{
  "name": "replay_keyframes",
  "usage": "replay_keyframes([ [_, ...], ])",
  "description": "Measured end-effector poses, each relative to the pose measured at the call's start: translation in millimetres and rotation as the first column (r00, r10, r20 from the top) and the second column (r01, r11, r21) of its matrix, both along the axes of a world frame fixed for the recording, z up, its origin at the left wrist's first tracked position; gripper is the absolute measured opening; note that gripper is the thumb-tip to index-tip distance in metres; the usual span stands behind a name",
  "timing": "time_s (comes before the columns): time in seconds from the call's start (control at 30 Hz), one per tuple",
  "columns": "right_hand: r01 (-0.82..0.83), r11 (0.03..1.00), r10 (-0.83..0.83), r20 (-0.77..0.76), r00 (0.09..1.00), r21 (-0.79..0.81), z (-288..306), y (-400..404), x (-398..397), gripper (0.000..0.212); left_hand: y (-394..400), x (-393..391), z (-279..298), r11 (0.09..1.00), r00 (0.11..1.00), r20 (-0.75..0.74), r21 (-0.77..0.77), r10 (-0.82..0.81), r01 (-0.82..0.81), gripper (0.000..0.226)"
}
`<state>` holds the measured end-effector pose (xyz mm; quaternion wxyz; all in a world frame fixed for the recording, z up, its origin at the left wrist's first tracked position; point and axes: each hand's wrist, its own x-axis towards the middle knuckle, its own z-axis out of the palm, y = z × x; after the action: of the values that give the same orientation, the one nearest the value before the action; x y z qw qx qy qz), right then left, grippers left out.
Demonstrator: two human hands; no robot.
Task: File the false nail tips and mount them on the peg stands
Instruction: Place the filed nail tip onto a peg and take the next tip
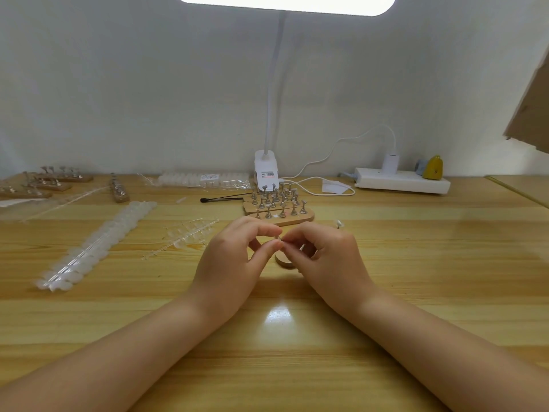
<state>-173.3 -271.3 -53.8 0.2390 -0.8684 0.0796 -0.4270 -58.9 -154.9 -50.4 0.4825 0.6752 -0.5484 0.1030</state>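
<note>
My left hand (pixel 237 257) and my right hand (pixel 323 257) meet fingertip to fingertip at the table's middle. Together they pinch a tiny pale piece (pixel 280 239); it is too small to tell whether it is a nail tip or a peg. Under my right hand lies a wooden peg stand (pixel 283 260), mostly hidden. One peg with a clear tip (pixel 338 223) sticks up behind my right hand. Behind the hands stand wooden stands with several metal pegs (pixel 277 203). A partly used strip of clear nail tips (pixel 190 234) lies left of my left hand.
A long strip of nail tips (pixel 98 245) lies at the left, more peg stands (pixel 44 181) at the far left. A bagged tip strip (pixel 205 179), a black tool (pixel 221 199), a clip lamp (pixel 266 173) and a power strip (pixel 401 179) line the back.
</note>
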Motion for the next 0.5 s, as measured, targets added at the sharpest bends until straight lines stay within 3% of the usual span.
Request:
replay_keyframes([
  [0.17,-0.003,0.999,0.004,0.024,1.0,-0.049,-1,0,0,0.003,0,4,-2,0.999,0.996,-0.082,-0.012,-0.042,0.041,0.016],
  [0.33,-0.053,0.997,0.052,0.008,0.999,0.055,0,-1,0,0.004,0,8,-2,0.994,0.978,-0.182,-0.061,-0.105,0.095,0.017],
  [0.5,-0.075,0.986,0.078,-0.016,0.997,0.147,2,-2,1,0.005,1,13,0,0.992,0.991,-0.071,-0.071,-0.112,0.107,0.02],
])
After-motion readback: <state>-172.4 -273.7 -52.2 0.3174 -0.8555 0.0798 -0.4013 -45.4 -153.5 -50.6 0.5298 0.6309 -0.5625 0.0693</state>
